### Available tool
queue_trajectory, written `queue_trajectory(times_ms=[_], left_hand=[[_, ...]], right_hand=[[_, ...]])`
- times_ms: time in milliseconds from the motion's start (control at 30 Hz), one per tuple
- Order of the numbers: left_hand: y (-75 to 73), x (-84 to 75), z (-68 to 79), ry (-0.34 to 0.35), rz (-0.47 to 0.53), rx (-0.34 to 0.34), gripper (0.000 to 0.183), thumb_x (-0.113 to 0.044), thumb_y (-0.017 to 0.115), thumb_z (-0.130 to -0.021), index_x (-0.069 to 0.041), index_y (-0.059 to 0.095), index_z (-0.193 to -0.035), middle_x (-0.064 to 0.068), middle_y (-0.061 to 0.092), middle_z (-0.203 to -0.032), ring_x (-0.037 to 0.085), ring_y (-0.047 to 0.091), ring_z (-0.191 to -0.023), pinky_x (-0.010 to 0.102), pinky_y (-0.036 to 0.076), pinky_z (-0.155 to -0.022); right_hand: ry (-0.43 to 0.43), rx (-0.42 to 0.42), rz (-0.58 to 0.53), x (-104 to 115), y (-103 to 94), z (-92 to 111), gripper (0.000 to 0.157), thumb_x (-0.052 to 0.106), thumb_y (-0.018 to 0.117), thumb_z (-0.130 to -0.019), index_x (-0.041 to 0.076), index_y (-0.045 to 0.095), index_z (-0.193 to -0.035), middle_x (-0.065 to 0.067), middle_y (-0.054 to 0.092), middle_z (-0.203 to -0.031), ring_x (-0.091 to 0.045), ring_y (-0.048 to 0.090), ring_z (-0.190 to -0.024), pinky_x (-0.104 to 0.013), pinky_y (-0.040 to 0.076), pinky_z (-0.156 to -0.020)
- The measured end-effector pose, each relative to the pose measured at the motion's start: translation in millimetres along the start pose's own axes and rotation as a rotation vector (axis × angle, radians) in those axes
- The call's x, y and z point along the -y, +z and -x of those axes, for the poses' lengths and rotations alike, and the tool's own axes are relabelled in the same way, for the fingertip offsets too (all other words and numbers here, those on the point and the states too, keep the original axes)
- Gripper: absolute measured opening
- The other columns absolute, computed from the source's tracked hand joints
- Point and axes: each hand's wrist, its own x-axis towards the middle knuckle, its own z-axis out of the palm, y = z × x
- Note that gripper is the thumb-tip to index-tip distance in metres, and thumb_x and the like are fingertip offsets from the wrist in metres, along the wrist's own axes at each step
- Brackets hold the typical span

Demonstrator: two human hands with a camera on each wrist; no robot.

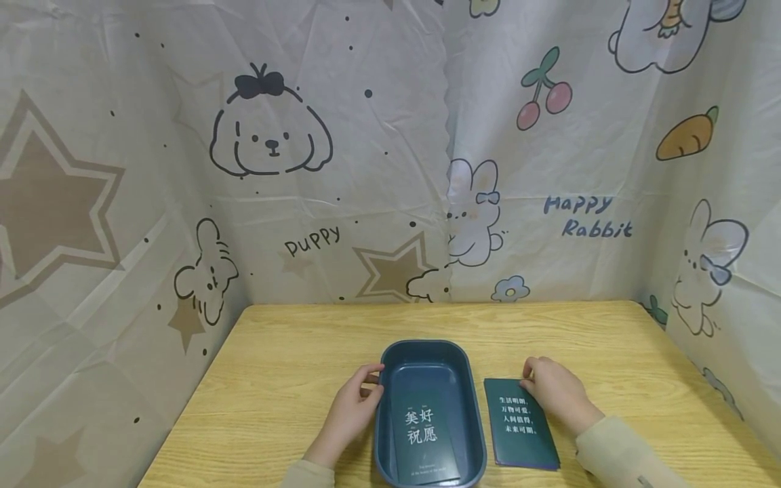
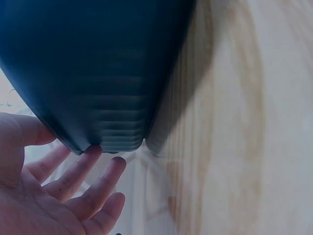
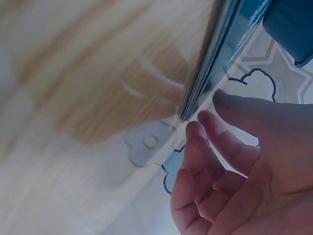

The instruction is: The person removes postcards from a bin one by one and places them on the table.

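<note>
A deep blue rectangular tray (image 1: 472,407) stands on the table, and a dark green card (image 1: 424,444) with white Chinese characters lies inside it. My left hand (image 1: 352,405) is at the tray's left side. Its thumb and fingertips touch the rim and outer wall, the fingers loosely spread in the left wrist view. Right of the tray lies a stack of dark green cards (image 1: 518,434) printed with white characters. My right hand (image 1: 556,390) pinches at the stack's far right corner, thumb on top and curled fingers by the edge. How many cards it grips is hidden.
The wooden table (image 1: 274,379) extends around the tray and cards. A cream curtain (image 1: 390,135) with cartoon animals, stars and fruit hangs at the back and along both sides, meeting the table's far edge.
</note>
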Motion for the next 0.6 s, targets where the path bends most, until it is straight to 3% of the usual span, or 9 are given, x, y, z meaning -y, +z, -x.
queue_trajectory(times_ms=[267, 600], left_hand=[[0.3, 0.6, 0.3, -0.007, 0.007, -0.001, 0.037, -0.01, 0.06, -0.101, -0.01, 0.06, -0.137, 0.015, 0.068, -0.119, 0.026, 0.068, -0.099, 0.04, 0.059, -0.082], [-0.3, 0.0, 0.6, -0.012, 0.015, -0.004, 0.037, -0.01, 0.06, -0.1, -0.01, 0.06, -0.137, 0.015, 0.068, -0.118, 0.026, 0.068, -0.098, 0.039, 0.059, -0.081]], right_hand=[[-0.003, -0.003, -0.071, 8, -5.7, -1, 0.013, 0.02, 0.073, -0.095, 0.008, 0.069, -0.094, 0.0, 0.058, -0.074, -0.015, 0.051, -0.065, -0.031, 0.043, -0.057], [-0.077, -0.043, -0.111, 32, -18.4, 1, 0.009, 0.02, 0.072, -0.096, 0.013, 0.069, -0.092, 0.003, 0.053, -0.072, -0.013, 0.047, -0.064, -0.03, 0.039, -0.057]])
